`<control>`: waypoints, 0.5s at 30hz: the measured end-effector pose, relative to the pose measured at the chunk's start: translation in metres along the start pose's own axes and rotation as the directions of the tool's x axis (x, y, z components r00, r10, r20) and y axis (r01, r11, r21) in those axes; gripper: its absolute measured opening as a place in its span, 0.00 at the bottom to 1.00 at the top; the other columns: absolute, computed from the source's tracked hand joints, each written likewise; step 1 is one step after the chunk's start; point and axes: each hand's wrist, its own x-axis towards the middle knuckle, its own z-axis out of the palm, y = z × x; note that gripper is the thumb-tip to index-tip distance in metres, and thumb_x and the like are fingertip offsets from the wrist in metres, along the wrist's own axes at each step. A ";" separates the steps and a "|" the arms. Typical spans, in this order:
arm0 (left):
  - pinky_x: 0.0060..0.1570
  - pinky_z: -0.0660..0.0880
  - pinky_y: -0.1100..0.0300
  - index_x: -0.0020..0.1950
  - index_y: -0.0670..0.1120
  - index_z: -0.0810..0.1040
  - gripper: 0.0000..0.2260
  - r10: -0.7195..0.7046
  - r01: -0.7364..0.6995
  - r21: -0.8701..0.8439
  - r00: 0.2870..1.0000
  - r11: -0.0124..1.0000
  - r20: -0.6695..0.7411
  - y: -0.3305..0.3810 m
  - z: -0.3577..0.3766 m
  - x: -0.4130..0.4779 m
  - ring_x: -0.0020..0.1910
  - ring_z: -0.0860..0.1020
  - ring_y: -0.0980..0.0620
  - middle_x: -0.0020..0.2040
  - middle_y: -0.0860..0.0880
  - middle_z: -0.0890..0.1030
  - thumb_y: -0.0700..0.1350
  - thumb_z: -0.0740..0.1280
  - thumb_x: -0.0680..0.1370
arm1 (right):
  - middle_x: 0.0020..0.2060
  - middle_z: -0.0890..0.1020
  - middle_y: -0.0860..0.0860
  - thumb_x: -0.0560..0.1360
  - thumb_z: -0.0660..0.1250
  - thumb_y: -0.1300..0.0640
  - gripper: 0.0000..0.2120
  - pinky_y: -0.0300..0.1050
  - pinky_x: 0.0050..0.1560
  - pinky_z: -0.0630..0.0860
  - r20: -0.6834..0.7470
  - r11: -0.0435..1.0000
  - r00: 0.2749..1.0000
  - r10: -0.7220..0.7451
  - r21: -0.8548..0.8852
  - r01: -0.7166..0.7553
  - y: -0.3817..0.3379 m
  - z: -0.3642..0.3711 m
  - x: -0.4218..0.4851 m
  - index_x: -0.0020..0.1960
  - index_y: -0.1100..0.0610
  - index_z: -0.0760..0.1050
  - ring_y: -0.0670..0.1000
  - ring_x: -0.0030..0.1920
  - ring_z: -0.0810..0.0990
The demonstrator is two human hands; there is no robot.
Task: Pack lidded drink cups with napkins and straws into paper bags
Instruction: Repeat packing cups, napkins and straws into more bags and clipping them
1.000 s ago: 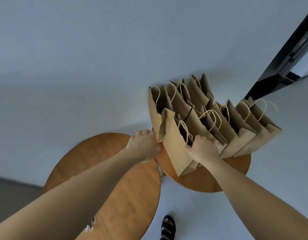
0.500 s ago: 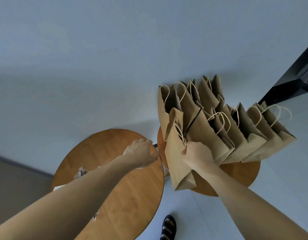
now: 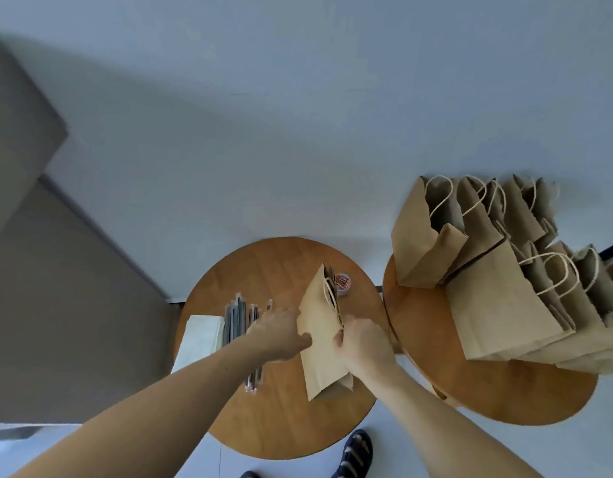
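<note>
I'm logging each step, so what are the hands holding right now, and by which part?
One paper bag, held by both hands: the left hand grips its left side edge, and the right hand grips its right side near the handle.

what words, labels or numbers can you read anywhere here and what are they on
No text can be read in this view.
small round container behind the held paper bag: red and white marks, too blurred to read.
held paper bag: plain brown, no print shows.
standing paper bags on the right table: plain brown, no print shows.
straws and napkins: no print visible.
</note>
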 end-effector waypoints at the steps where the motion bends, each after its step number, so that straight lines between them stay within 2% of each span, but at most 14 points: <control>1: 0.61 0.74 0.46 0.77 0.47 0.62 0.34 -0.003 0.003 -0.014 1.000 1.000 0.020 -0.010 0.003 -0.002 0.65 0.73 0.41 0.72 0.42 0.70 0.62 0.63 0.76 | 0.42 0.81 0.52 0.79 0.59 0.52 0.08 0.40 0.32 0.68 0.002 1.000 1.000 -0.008 0.012 0.008 -0.006 0.009 0.000 0.47 0.55 0.73 0.52 0.42 0.82; 4: 0.52 0.80 0.47 0.74 0.46 0.64 0.31 0.011 -0.007 -0.076 0.999 0.997 0.052 -0.029 0.012 -0.010 0.50 0.80 0.44 0.58 0.42 0.77 0.58 0.63 0.74 | 0.38 0.79 0.48 0.79 0.60 0.46 0.10 0.33 0.26 0.58 0.008 0.997 0.999 -0.039 0.062 0.039 -0.016 0.029 -0.005 0.43 0.51 0.68 0.49 0.39 0.81; 7: 0.52 0.80 0.48 0.70 0.47 0.67 0.27 0.016 -0.008 -0.107 0.998 0.994 0.069 -0.036 0.018 -0.014 0.49 0.79 0.46 0.51 0.46 0.78 0.58 0.64 0.74 | 0.34 0.73 0.45 0.75 0.59 0.32 0.21 0.33 0.26 0.56 0.003 0.995 0.999 -0.044 0.094 0.044 -0.016 0.036 -0.014 0.42 0.50 0.67 0.47 0.34 0.76; 9: 0.52 0.80 0.48 0.70 0.48 0.66 0.28 0.019 -0.009 -0.128 0.996 0.992 0.084 -0.035 0.021 -0.013 0.50 0.79 0.46 0.53 0.46 0.77 0.59 0.65 0.74 | 0.35 0.75 0.45 0.70 0.55 0.24 0.30 0.34 0.27 0.60 0.000 0.995 1.000 -0.023 0.099 0.023 -0.011 0.036 -0.017 0.45 0.51 0.70 0.47 0.35 0.74; 11: 0.54 0.79 0.48 0.74 0.48 0.63 0.32 0.016 -0.004 -0.145 0.996 0.989 0.083 -0.031 0.023 -0.011 0.53 0.79 0.45 0.57 0.45 0.77 0.60 0.65 0.74 | 0.40 0.79 0.47 0.68 0.51 0.21 0.36 0.37 0.31 0.68 0.024 0.991 1.000 -0.004 0.136 0.001 -0.004 0.033 -0.017 0.49 0.52 0.72 0.48 0.39 0.77; 13: 0.58 0.77 0.48 0.78 0.48 0.59 0.38 0.007 0.007 -0.183 0.997 0.983 0.073 -0.024 0.022 -0.007 0.61 0.77 0.44 0.67 0.45 0.74 0.62 0.66 0.72 | 0.44 0.81 0.48 0.70 0.51 0.22 0.35 0.40 0.38 0.74 0.043 0.985 0.999 -0.001 0.171 -0.006 0.005 0.027 -0.015 0.54 0.51 0.74 0.49 0.45 0.80; 15: 0.60 0.76 0.49 0.79 0.49 0.57 0.43 0.010 0.007 -0.237 0.998 0.971 0.069 -0.017 0.021 -0.004 0.65 0.75 0.45 0.72 0.46 0.70 0.65 0.66 0.70 | 0.47 0.82 0.47 0.73 0.52 0.25 0.34 0.37 0.39 0.73 0.034 0.980 0.999 -0.018 0.199 0.011 0.011 0.021 -0.009 0.59 0.51 0.75 0.49 0.48 0.81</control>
